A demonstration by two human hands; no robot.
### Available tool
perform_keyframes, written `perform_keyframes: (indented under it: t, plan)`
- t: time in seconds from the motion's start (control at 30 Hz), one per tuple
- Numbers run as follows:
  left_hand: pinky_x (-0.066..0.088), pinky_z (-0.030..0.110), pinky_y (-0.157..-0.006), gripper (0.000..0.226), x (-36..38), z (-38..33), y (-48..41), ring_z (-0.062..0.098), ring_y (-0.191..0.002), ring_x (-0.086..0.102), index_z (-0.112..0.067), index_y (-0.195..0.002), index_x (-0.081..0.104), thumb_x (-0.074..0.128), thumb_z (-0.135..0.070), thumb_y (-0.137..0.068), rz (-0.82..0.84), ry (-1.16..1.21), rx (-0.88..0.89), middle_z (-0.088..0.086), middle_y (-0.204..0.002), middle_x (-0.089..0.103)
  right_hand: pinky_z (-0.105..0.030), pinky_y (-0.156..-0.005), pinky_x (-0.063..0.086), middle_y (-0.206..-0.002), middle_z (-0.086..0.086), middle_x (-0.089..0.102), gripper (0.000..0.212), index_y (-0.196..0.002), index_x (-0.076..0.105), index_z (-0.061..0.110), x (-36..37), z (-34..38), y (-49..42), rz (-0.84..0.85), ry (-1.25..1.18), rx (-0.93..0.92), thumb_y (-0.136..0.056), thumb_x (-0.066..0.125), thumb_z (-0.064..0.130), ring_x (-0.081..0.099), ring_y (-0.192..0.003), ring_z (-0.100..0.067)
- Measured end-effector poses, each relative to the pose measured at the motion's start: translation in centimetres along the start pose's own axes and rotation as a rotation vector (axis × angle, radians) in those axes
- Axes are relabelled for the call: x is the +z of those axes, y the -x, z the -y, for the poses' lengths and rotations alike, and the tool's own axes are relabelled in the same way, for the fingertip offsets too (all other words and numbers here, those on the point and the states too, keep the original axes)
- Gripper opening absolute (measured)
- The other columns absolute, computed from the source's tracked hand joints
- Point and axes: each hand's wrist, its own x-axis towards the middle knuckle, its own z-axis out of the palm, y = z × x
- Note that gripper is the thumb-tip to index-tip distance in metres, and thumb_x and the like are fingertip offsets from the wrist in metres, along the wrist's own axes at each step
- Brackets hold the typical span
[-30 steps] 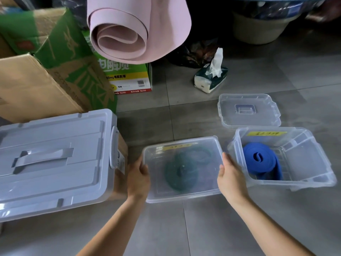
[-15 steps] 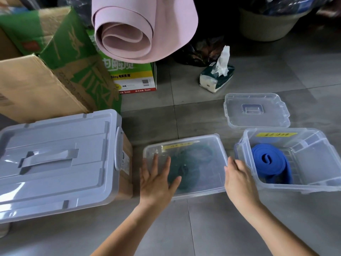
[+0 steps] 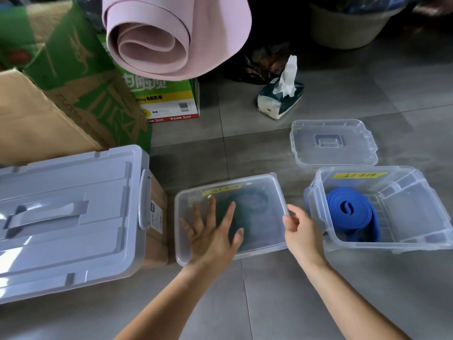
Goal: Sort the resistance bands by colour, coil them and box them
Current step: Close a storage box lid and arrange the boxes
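A clear lidded box sits on the floor in front of me, with a coiled dark green band dimly visible through its lid. My left hand lies flat on the lid with fingers spread. At the lid's right edge, my right hand touches the rim with loosely bent fingers. To the right stands an open clear box holding a coiled blue band. Its loose clear lid lies on the floor behind it.
A large grey storage bin stands at the left on a cardboard carton. Green and brown cartons and a rolled pink mat are behind it. A tissue pack lies further back.
My left hand moved from the box's left side onto the lid and now lies flat there. My right hand stays at the right edge, its fingers more bent.
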Motion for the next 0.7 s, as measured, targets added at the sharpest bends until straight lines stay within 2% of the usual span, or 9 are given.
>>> perform_keyframes:
  t: [0.1,0.2,0.23,0.33,0.4,0.5,0.57,0.63,0.7]
  plan:
    - [-0.006,0.065,-0.109,0.066,-0.7,-1.0,-0.5,0.03,-0.142,-0.023,-0.042,-0.147,0.004,0.018,-0.063,-0.086,-0.048,0.034,0.036,-0.005,-0.157,-0.015,-0.035,-0.081,0.046,-0.131,-0.007,0.049,0.048,-0.142,0.035,0.02,0.0,1.3,-0.4,0.007,0.306,-0.237,-0.095,0.04,0.013,0.051,-0.112,-0.027]
    - [-0.012,0.069,-0.105,0.062,-1.2,-2.4,-2.1,0.032,-0.141,-0.024,-0.044,-0.147,0.003,0.025,-0.062,-0.092,-0.038,0.079,0.072,-0.008,-0.157,-0.016,-0.035,-0.101,0.038,-0.157,-0.002,0.016,0.054,-0.149,0.02,0.018,0.7,2.4,-1.8,0.083,0.508,-0.36,-0.099,0.036,0.028,0.035,-0.133,-0.024]
    - [-0.012,0.069,-0.103,0.062,-1.2,-2.8,-2.6,0.032,-0.141,-0.025,-0.045,-0.146,0.001,0.024,-0.063,-0.092,-0.033,0.074,0.074,-0.009,-0.157,-0.018,-0.034,-0.101,0.038,-0.157,-0.003,0.015,0.055,-0.148,0.022,0.014,0.9,2.5,-2.2,0.076,0.578,-0.402,-0.099,0.037,0.031,0.038,-0.132,-0.025]
    - [-0.012,0.071,-0.103,0.06,-0.9,-3.1,-3.3,0.031,-0.141,-0.025,-0.048,-0.145,-0.003,0.021,-0.063,-0.092,-0.037,0.037,0.06,-0.011,-0.156,-0.019,-0.037,-0.083,0.051,-0.138,-0.013,0.049,0.048,-0.13,0.051,0.002,1.2,1.7,-3.3,-0.007,0.709,-0.492,-0.093,0.046,0.033,0.062,-0.101,-0.03]
    - [-0.011,0.07,-0.102,0.06,-0.6,-3.0,-3.5,0.03,-0.142,-0.023,-0.048,-0.145,-0.003,0.019,-0.064,-0.091,-0.029,0.02,0.048,-0.011,-0.157,-0.018,-0.039,-0.082,0.052,-0.131,-0.012,0.055,0.05,-0.125,0.056,0.002,1.3,1.5,-3.5,0.048,0.755,-0.469,-0.092,0.039,0.035,0.064,-0.096,-0.03]
    - [-0.009,0.07,-0.103,0.064,-0.6,-3.1,-3.5,0.031,-0.142,-0.022,-0.048,-0.145,-0.006,0.008,-0.067,-0.086,-0.009,-0.02,0.046,-0.011,-0.157,-0.018,-0.039,-0.085,0.051,-0.135,-0.014,0.052,0.052,-0.128,0.053,0.0,1.2,1.8,-3.2,0.071,0.775,-0.453,-0.088,0.058,0.033,0.064,-0.1,-0.03]
    - [-0.006,0.069,-0.105,0.062,-1.3,-3.5,-3.4,0.032,-0.143,-0.02,-0.046,-0.145,-0.004,0.014,-0.064,-0.089,0.023,-0.012,0.036,-0.009,-0.157,-0.016,-0.039,-0.096,0.045,-0.147,-0.014,0.037,0.058,-0.139,0.038,0.001,0.3,3.2,-2.9,0.137,0.784,-0.425,-0.093,0.05,0.035,0.054,-0.118,-0.029]
    - [0.005,0.067,-0.109,0.06,-2.5,-4.6,-3.7,0.032,-0.143,-0.015,-0.039,-0.147,0.007,0.028,-0.054,-0.094,0.034,0.019,0.022,-0.002,-0.159,-0.01,-0.037,-0.11,0.028,-0.156,-0.008,0.018,0.057,-0.147,0.02,0.007,-1.0,4.3,-3.5,0.209,0.78,-0.464,-0.1,0.033,0.036,0.031,-0.137,-0.027]
    - [0.007,0.062,-0.111,0.058,-4.0,-6.6,-4.5,0.028,-0.145,-0.012,-0.03,-0.147,0.017,0.036,-0.046,-0.094,-0.011,0.006,0.076,0.0,-0.159,-0.005,-0.035,-0.113,0.022,-0.154,-0.01,0.026,0.052,-0.145,0.028,0.008,-2.9,4.9,-4.2,0.236,0.722,-0.534,-0.1,0.034,0.033,0.026,-0.141,-0.024]
